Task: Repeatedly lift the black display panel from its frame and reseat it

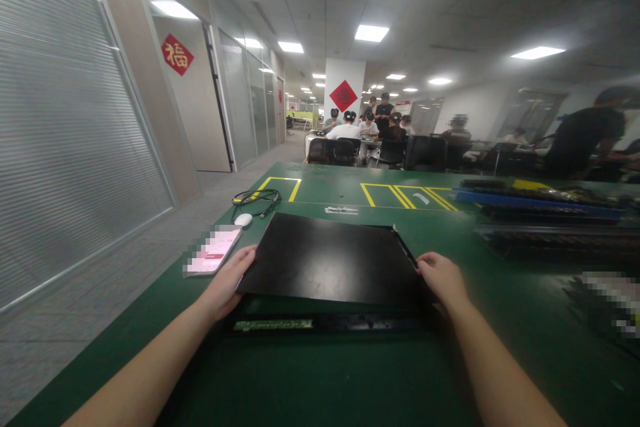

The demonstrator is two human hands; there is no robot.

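Note:
A flat black panel [327,257], like a lid, lies tilted over a low black chassis on the green table [310,380]. Its near edge is raised, and a green circuit strip [273,325] shows under it. My left hand [227,283] grips the panel's near left corner, fingers curled on the edge. At the near right corner my right hand [443,278] holds the panel the same way.
A phone [214,251], a white mouse [243,219] and a coiled black cable [257,198] lie to the left. Black and blue trays [540,210] are stacked on the right. Yellow marked boxes [405,195] sit at the far side. Several people sit at tables [360,130] behind.

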